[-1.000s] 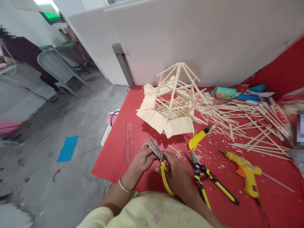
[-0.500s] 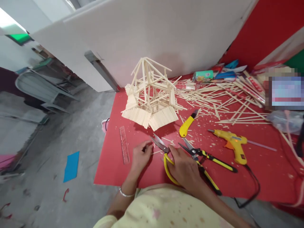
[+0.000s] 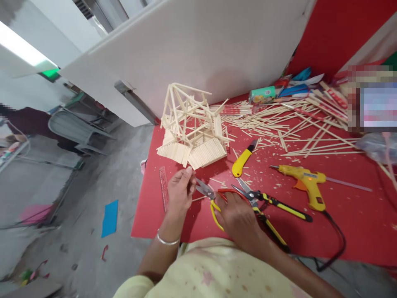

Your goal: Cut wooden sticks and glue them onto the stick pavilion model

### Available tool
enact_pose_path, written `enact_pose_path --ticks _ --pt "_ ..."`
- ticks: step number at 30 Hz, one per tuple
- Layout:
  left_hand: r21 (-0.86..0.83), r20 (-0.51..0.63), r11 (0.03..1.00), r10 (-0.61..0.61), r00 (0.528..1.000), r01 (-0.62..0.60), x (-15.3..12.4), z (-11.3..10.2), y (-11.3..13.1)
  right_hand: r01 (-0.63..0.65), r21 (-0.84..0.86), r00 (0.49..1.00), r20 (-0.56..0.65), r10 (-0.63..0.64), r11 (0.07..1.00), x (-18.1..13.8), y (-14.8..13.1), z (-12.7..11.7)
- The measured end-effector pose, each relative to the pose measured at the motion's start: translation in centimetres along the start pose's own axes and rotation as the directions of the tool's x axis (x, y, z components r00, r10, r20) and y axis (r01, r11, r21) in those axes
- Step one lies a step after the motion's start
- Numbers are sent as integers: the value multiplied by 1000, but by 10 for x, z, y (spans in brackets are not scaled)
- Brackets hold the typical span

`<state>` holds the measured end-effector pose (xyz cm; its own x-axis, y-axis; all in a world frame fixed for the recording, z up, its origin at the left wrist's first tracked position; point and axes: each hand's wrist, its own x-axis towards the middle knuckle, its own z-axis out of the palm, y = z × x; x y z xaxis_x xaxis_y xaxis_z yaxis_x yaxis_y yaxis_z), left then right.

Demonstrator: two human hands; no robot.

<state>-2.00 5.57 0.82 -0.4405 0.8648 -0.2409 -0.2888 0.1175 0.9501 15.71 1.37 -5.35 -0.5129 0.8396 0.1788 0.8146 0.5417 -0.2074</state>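
Observation:
My left hand (image 3: 180, 191) is raised slightly above the red table (image 3: 356, 215), fingertips pinched together; what they hold is too small to make out. My right hand (image 3: 238, 215) lies over the yellow handles of a pair of scissors (image 3: 205, 191), fingers curled on them, blades pointing left towards the left hand. Just beyond both hands stands a house model of pale wooden sticks (image 3: 192, 132).
Right of the scissors lie black-and-yellow snips (image 3: 273, 200), a yellow utility knife (image 3: 242, 162) and a yellow glue gun (image 3: 307, 182) with its cord. A clear ruler (image 3: 163, 186) lies near the table's left edge. Loose sticks (image 3: 294, 132) cover the far right. A person stands far left.
The scissors have come down to the table under my right hand. My left hand has lifted, its fingers pinched. The view has swung right and downward.

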Motion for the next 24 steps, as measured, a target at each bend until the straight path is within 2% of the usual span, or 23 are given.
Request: enact_pose_path --ticks 8,17,21,24 --pt "49 -24 996 76 997 -75 -1 10 1 88 125 991 -113 -74 988 9 10 -18" --pt "115 -62 977 189 980 -181 -2 17 2 137 231 989 -82 -121 963 13 12 -29" --pt "90 -50 983 162 985 -157 -3 17 3 150 265 988 -82 -133 953 14 11 -30" --pt "46 -20 992 121 992 -120 -4 15 4 143 328 981 -169 -91 934 17 13 -37"
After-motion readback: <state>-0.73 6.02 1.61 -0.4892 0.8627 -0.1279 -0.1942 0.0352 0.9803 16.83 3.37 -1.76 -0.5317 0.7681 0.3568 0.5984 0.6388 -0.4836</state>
